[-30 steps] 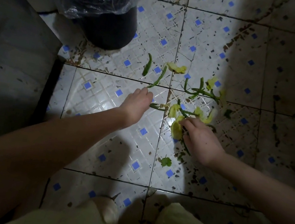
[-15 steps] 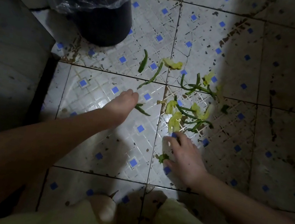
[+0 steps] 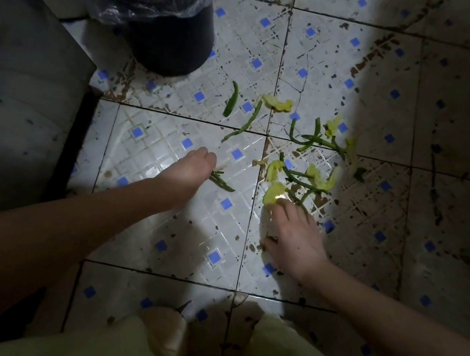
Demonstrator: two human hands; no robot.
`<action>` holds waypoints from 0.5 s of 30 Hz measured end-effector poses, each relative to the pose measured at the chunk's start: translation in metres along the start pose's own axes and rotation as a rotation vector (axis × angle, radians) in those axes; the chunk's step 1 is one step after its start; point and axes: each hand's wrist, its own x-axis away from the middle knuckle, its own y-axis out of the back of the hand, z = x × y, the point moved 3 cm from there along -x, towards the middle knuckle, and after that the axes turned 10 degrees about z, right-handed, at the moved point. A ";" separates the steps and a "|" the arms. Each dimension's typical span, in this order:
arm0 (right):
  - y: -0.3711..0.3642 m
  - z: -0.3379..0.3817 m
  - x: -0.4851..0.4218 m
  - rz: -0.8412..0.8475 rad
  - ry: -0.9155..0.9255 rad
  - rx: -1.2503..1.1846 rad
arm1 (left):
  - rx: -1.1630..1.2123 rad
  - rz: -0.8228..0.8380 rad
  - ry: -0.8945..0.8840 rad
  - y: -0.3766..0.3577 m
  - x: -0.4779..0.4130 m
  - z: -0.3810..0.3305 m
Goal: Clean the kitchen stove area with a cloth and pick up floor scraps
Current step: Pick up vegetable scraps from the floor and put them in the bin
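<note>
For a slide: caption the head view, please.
Left hand grips green stems; right hand touches yellow scrap on tiled floor.

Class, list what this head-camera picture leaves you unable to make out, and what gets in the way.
Head view: bin contents, cut off by the top edge and dark.
Head view: how many green stalks the left hand grips; its back covers the fingers.
Head view: anything under the right hand; the palm covers it.
Head view: floor at far right, lost in shadow.
</note>
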 end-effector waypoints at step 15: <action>-0.002 0.000 -0.007 0.054 0.119 0.036 | -0.001 0.025 0.043 0.008 0.006 0.004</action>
